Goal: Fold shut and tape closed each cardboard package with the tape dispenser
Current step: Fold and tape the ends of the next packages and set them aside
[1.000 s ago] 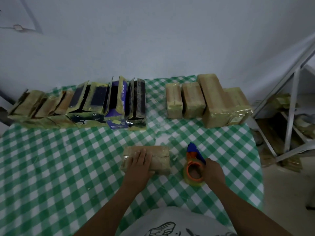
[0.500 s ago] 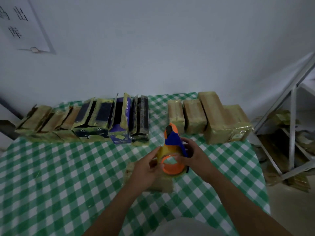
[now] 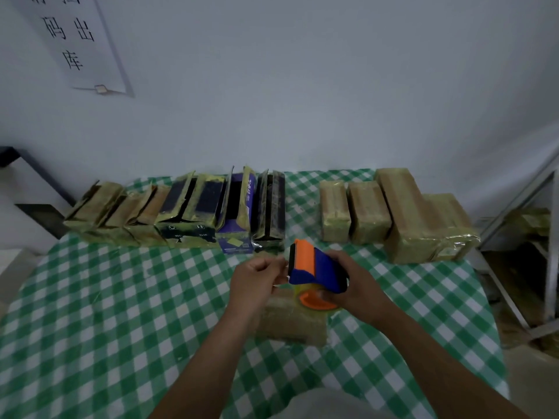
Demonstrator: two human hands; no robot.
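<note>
You've tilted the blue-and-orange plastic tape dispenser (image 3: 314, 267) forward, centre frame, over the tan cardboard package (image 3: 290, 325); right hand (image 3: 360, 285) grips it, left hand (image 3: 257, 276) curled, grasp unclear; taping looks next.

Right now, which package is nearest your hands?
The lone brown package lying flat below the left hand and the tape dispenser; the others sit in two groups at the far edge of the table.

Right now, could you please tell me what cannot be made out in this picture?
Head view:
- Left hand: whether its curled fingers pinch a tape end, too small and blurred.
- Package: its far end, hidden by the right hand and the tape dispenser.
- Wall sign: upper part cut off by the top edge.
</note>
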